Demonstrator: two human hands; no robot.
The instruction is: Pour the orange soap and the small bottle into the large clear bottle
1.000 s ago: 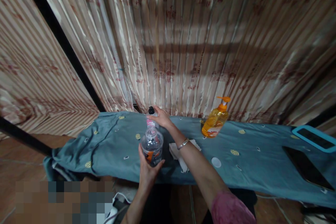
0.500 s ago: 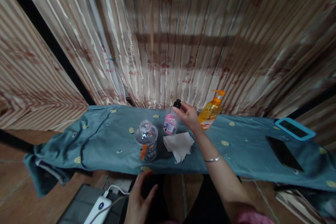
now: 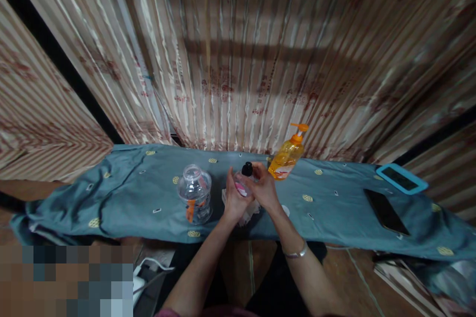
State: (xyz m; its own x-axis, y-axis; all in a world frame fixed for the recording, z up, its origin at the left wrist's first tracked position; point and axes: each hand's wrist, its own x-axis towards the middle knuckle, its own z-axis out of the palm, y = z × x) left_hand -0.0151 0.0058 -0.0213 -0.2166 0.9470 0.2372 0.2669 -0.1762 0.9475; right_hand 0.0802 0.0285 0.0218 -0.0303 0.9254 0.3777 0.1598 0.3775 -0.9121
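Observation:
My left hand point(image 3: 236, 202) is wrapped round the left side of a small clear bottle point(image 3: 241, 188) with a pink label and a black cap point(image 3: 247, 168). On the bottle's other side, my right hand point(image 3: 263, 187) grips it near the shoulder, just below the cap. The fingers partly cover the label. A crumpled pale cloth point(image 3: 248, 215) lies under the hands, mostly hidden by them. To the left stands an open-necked clear plastic jar point(image 3: 195, 195) with orange marks. Behind the right hand is a pump bottle point(image 3: 286, 158) of amber liquid with an orange pump.
A green-blue patterned cloth point(image 3: 141, 203) covers the narrow table. On its right side lie a dark phone point(image 3: 386, 212) and a blue-framed tablet point(image 3: 402, 179). A small white round thing point(image 3: 285, 210) shows beside my right wrist. Pleated curtain point(image 3: 230, 84) hangs behind.
My left hand has come up from below the table edge and taken hold of the bottle. The right hand has brought the bottle nearer, over the pale cloth. The view has shifted slightly.

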